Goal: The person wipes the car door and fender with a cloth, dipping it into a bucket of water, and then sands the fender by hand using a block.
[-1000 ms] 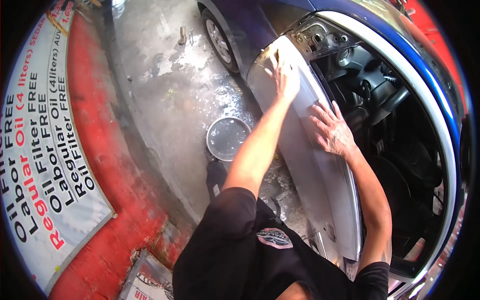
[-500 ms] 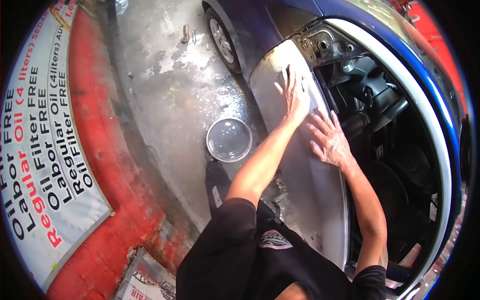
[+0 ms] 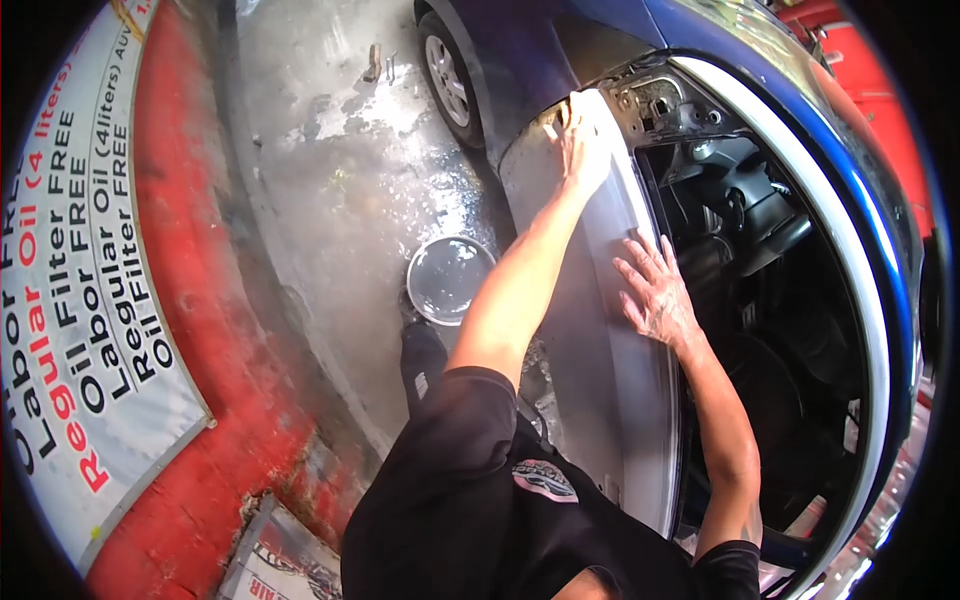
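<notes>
A grey, unpainted-looking door panel [image 3: 590, 380] of a blue car [image 3: 540, 50] runs down the middle of the view. My left hand [image 3: 578, 145] presses on the panel's upper front corner, fingers pointing away from me; what it may hold under the fingers cannot be made out. Farther down and to the right, my right hand [image 3: 658, 292] lies spread on the top edge of the door, just beside the open window, with nothing in it. Left of the door stands a round bucket of greyish water [image 3: 450, 281].
Wet concrete floor [image 3: 330, 200] lies left of the car, with a small block [image 3: 375, 62] near the front wheel [image 3: 447, 82]. A red wall [image 3: 185, 200] carries a printed banner [image 3: 100, 300]. Another sign [image 3: 280, 560] leans at the bottom left.
My left hand has slid forward and slightly left over the panel, toward its front corner. My right hand stays spread on the door edge, a little lower in view.
</notes>
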`<state>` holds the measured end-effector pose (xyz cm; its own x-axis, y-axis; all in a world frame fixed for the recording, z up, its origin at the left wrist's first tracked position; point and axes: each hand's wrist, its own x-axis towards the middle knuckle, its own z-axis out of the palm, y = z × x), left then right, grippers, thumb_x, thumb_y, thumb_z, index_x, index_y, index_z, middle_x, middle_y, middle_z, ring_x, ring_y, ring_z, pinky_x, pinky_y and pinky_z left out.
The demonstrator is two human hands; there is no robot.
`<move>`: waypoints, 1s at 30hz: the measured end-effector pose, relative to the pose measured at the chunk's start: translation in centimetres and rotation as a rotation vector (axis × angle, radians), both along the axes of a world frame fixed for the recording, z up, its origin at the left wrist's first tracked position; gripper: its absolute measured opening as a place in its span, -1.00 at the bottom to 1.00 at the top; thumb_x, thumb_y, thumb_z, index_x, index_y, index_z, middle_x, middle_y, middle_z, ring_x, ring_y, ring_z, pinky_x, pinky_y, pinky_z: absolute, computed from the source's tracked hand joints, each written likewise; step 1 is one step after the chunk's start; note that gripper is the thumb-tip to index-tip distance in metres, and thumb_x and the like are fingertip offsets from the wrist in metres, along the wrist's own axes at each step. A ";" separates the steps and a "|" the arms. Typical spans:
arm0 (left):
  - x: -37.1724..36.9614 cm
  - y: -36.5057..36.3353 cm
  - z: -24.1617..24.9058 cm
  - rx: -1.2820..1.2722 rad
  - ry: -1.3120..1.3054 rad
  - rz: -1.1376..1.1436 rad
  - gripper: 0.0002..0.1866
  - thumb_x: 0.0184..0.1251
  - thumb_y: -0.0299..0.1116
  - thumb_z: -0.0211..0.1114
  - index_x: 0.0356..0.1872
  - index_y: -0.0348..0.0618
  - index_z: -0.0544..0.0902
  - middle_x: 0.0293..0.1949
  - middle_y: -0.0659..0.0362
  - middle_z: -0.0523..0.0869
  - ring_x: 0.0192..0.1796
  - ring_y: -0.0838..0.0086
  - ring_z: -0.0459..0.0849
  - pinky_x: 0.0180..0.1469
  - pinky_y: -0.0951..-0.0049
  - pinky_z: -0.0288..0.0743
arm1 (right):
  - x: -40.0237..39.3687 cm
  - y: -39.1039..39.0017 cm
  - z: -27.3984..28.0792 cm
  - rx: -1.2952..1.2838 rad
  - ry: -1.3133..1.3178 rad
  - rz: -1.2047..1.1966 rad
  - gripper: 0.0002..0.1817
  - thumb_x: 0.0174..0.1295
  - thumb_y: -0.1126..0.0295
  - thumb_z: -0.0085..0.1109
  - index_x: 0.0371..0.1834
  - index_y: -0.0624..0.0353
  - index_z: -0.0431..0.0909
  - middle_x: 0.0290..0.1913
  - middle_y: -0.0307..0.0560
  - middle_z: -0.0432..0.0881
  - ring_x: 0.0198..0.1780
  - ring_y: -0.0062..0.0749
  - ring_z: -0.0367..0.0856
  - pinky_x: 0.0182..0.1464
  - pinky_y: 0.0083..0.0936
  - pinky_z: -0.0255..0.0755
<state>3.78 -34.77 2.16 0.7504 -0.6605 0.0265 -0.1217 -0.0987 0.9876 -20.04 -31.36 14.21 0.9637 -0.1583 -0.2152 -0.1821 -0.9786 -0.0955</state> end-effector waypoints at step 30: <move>0.4 -2.1 -3.3 -0.058 0.176 0.235 -0.49 0.52 -0.35 0.22 0.42 -0.31 0.52 0.50 -0.15 0.50 0.57 -0.04 0.39 0.68 -0.15 -0.04 | -0.6 -3.0 -0.4 -0.042 0.002 -0.127 -0.13 -0.02 0.43 0.45 0.51 0.13 0.45 0.66 0.29 0.12 0.72 0.32 -0.05 0.70 0.13 0.01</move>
<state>4.14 -36.82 -1.16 0.8789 -0.4695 -0.0847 0.0712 -0.0464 0.9964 -20.66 -34.38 13.85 0.9347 -0.2883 -0.2078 -0.3054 -0.9506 -0.0549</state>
